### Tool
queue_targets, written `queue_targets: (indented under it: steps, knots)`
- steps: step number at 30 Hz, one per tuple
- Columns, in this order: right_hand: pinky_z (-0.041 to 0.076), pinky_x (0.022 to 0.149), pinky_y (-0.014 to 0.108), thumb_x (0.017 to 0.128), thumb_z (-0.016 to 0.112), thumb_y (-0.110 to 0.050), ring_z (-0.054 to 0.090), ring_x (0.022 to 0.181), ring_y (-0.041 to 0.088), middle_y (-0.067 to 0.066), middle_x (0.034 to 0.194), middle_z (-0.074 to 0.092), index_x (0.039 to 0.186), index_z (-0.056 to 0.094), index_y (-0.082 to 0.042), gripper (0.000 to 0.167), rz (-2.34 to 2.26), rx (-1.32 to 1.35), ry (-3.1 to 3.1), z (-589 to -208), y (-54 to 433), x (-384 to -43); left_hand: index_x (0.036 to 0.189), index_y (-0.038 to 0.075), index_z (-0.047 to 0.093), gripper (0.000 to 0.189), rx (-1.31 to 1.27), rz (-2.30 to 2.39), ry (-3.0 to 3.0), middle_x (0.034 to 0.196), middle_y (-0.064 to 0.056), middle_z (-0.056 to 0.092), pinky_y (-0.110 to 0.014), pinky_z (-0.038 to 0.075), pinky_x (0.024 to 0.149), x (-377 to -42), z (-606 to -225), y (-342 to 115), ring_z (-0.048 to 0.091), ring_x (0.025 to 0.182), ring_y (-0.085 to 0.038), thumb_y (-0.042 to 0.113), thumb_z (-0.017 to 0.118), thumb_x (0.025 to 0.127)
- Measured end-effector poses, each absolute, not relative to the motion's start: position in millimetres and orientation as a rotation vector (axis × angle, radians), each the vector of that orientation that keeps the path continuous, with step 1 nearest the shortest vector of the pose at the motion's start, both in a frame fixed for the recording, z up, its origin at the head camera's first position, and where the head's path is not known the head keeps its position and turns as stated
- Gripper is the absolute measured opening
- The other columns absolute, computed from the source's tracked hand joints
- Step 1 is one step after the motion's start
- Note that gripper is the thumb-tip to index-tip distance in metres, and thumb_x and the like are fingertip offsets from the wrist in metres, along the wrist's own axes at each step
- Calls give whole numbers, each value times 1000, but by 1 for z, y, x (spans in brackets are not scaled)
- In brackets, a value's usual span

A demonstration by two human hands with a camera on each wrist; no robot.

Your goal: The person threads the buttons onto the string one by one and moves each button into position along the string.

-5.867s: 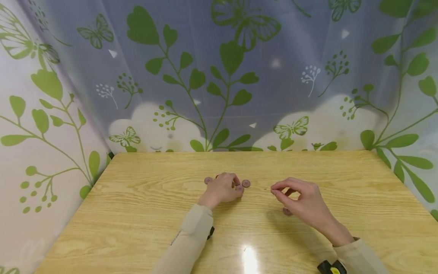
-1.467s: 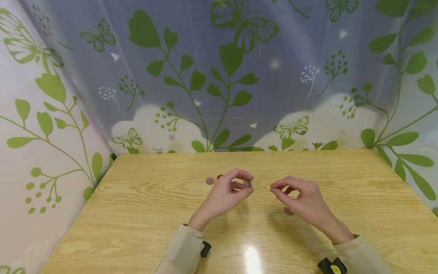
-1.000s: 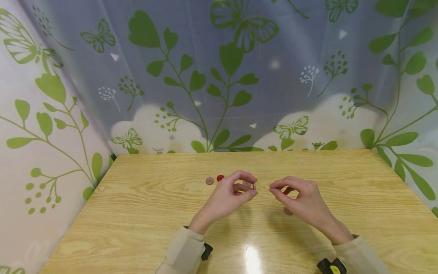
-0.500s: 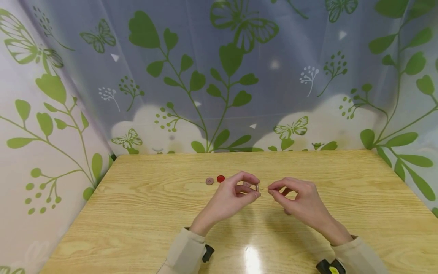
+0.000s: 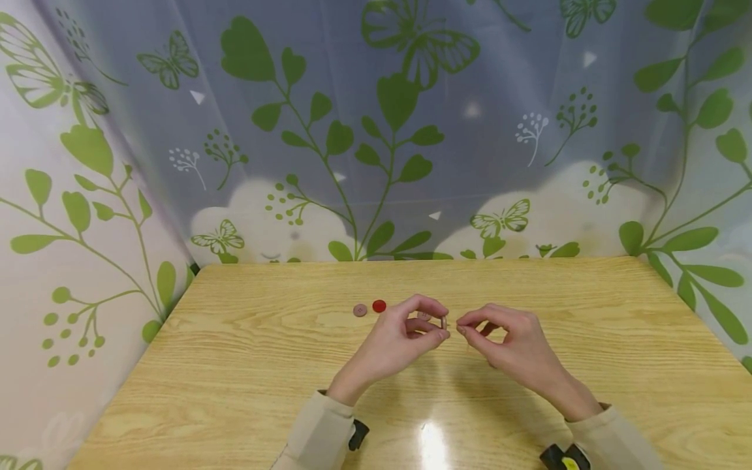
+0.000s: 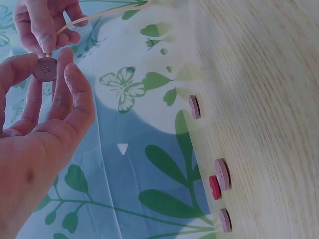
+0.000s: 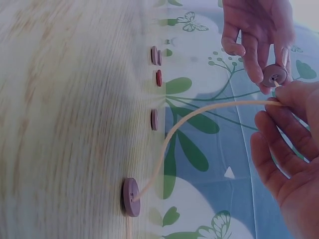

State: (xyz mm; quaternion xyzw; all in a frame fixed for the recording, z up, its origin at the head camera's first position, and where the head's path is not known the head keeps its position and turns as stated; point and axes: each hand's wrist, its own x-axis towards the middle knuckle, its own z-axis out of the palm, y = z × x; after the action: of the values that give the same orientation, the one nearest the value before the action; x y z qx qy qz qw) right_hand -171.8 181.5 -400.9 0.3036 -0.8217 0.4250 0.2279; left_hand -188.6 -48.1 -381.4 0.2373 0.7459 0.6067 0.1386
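Observation:
My left hand (image 5: pixel 399 339) pinches a round mauve button (image 6: pixel 46 69) by its edge between thumb and fingers, held up off the table. My right hand (image 5: pixel 511 336) pinches a thin peach cord (image 7: pixel 214 106) close to its end. In the right wrist view the cord's end meets the holes in the held button's face, and fingertips of both hands are close together. From the right fingers the cord curves down to another mauve button (image 7: pixel 131 196) on the table and runs through it. The right hand hides that button in the head view.
Several loose buttons lie beyond the left hand on the wooden table (image 5: pixel 247 365): a red button (image 5: pixel 378 306), a mauve button (image 5: pixel 360 310) left of it, and another mauve button (image 5: pixel 424 316) partly behind the fingers. A patterned curtain (image 5: pixel 329 130) hangs behind the table.
The left hand has lifted a button from the table and brought it right, upright, to the cord's end. The right hand has shifted slightly left, narrowing the gap between the hands.

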Motion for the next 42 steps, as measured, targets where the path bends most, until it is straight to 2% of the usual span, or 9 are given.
queue_targets:
  steps: [3, 9, 13, 19, 28, 42]
  knots:
    - [56, 66, 17, 85, 79, 3, 67, 74, -2, -1, 86, 76, 97, 77, -15, 21, 1159, 832, -2263, -401, 180, -172, 121, 17, 65, 24, 691, 1752, 2160, 128, -5, 64, -26, 58, 90, -188, -382, -48, 71, 106, -12, 16, 70, 98]
    - [56, 67, 16, 85, 79, 4, 69, 75, 1, -2, 87, 77, 96, 78, -12, 20, 1165, 834, -2260, -402, 178, -173, 122, 18, 65, 26, 682, 1748, 2160, 128, -7, 64, -27, 58, 90, -188, -382, -48, 71, 106, -13, 16, 70, 97]
    - [56, 67, 17, 85, 78, 4, 69, 75, 2, -2, 87, 77, 96, 78, -12, 19, 1162, 832, -2261, -402, 178, -173, 122, 18, 64, 25, 671, 1751, 2154, 130, -9, 63, -28, 58, 91, -188, -382, -48, 70, 108, -14, 17, 70, 98]
    - [55, 66, 17, 85, 79, 2, 69, 74, 3, -1, 86, 77, 96, 77, -13, 19, 1155, 832, -2263, -401, 178, -172, 123, 17, 64, 25, 660, 1770, 2130, 128, -5, 63, -29, 59, 90, -188, -383, -49, 71, 108, -15, 15, 69, 98]
    - [56, 65, 19, 84, 79, 6, 69, 73, 3, -9, 88, 76, 98, 76, -20, 29, 1140, 839, -2262, -399, 176, -171, 125, 15, 63, 26, 668, 1801, 2078, 129, -4, 62, -30, 59, 91, -188, -381, -50, 71, 112, -16, 12, 67, 99]
    - [54, 63, 18, 83, 79, 7, 68, 70, 4, -5, 88, 77, 98, 77, -17, 28, 1148, 850, -2237, -397, 174, -172, 127, 14, 62, 27, 670, 1808, 2056, 131, -5, 62, -32, 59, 94, -188, -382, -52, 71, 115, -19, 12, 64, 100]
